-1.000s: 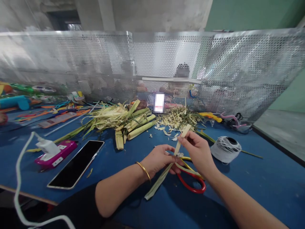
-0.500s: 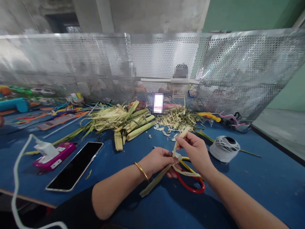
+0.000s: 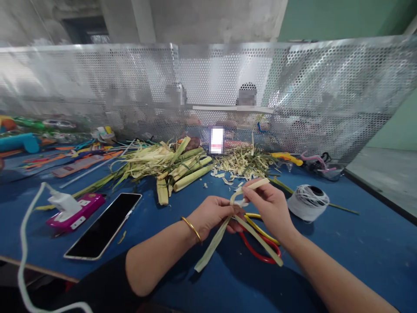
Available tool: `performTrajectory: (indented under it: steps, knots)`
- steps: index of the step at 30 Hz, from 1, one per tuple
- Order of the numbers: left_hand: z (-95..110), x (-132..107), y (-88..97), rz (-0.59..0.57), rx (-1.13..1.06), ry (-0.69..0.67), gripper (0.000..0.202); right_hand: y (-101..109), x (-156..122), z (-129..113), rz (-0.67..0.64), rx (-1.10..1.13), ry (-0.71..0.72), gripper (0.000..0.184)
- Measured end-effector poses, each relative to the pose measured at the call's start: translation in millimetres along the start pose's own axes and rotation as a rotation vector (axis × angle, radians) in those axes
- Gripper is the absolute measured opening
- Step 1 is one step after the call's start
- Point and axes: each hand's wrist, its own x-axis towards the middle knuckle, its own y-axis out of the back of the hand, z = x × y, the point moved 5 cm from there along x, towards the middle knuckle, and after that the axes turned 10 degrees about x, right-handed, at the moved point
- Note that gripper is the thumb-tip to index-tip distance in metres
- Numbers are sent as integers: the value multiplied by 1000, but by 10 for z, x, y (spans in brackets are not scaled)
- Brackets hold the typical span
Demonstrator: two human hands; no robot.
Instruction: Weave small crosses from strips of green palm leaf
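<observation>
My left hand (image 3: 213,214), with a gold bangle on its wrist, pinches pale green leaf strips (image 3: 215,241) where they cross above the blue table (image 3: 342,248). My right hand (image 3: 270,206) grips the upper end of one strip (image 3: 252,186) and bends it over into a loop. Two loose strip ends hang down toward me. Red and yellow scissors (image 3: 259,252) lie on the table under my hands.
A pile of leaf stalks (image 3: 169,165) and trimmings (image 3: 244,163) lies behind my hands. A white thread spool (image 3: 308,201) stands at the right. A phone (image 3: 104,224), a pink power bank (image 3: 76,210) with a white cable lie at the left. A perforated metal screen (image 3: 293,91) backs the table; people sit behind it.
My right hand has bent the straight strip end over to the right into a loop. A second strip end now hangs down over the scissors.
</observation>
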Motion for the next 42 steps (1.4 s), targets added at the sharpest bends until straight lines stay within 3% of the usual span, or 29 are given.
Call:
performTrajectory:
  steps: [6,9,17,22,27,29,32,34,36,39,42]
  knots:
    - [16,14,48,72,-182,58,13,-204,-272,-323,-189,-545,522,16]
    - [50,19,107,105,-335,97,16,-356,-420,-348,-270,-753,745,16]
    - [74,24,240,154,-552,150,24,-491,-442,-66,-339,-1000,697,28]
    - [90,30,260,186,-571,102,20,-465,-451,-196,-301,-1070,868,18]
    - [75,24,200,177,-494,47,13,-634,-580,-223,-552,-1038,1039,26]
    - [70,15,168,156,-437,5,14,-636,-591,-230,-544,-981,1040,25]
    - [78,-3,146,152,-351,-53,15,-459,-476,-285,-317,-774,897,18]
    - [98,-12,134,149,-278,-84,16,-254,-315,-249,-119,-617,642,14]
    - [120,-16,112,134,-199,-110,15,-86,-158,-96,-10,-469,298,18]
    - [115,-10,107,163,-116,-116,13,-47,-57,231,-74,-211,-202,28]
    - [66,4,108,168,-96,-84,25,-134,-92,434,-134,-3,-472,30]
